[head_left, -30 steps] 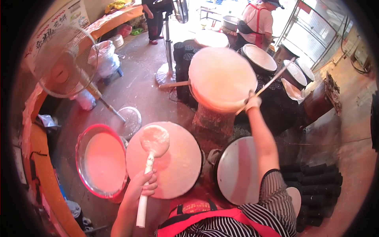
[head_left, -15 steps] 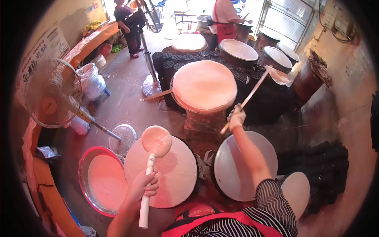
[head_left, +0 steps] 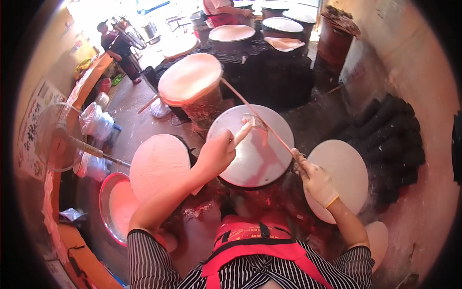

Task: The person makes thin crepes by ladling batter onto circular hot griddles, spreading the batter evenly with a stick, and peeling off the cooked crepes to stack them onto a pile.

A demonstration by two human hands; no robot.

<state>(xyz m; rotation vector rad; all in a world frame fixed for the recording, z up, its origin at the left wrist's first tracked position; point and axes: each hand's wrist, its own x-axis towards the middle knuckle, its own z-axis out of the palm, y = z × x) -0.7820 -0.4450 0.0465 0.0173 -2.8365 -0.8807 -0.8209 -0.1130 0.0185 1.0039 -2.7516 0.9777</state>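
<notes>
My left hand (head_left: 219, 151) is closed round the pale handle of a ladle (head_left: 244, 133), whose blurred head is over the grey round griddle (head_left: 274, 166) at the centre. My gloved right hand (head_left: 318, 184) grips a long thin wooden stick (head_left: 272, 129). The stick slants across that griddle, and its far tip is at the edge of a stack of round flatbreads (head_left: 190, 78). On the left, pale batter (head_left: 161, 164) covers another griddle. A pale round (head_left: 339, 176) lies to the right, partly behind my right hand.
A red-rimmed basin (head_left: 103, 202) of batter stands at the lower left, near a fan (head_left: 58, 137). Dark cylindrical briquettes (head_left: 385, 144) are piled on the right. More griddles (head_left: 231, 32) stand at the back, where a person in a red apron (head_left: 224, 12) works. Another person (head_left: 118, 48) stands at the far left.
My left hand has carried the ladle from above the left griddle to the central grey one. My right hand has come lower and nearer, and the stick now points leftward. The view has turned right.
</notes>
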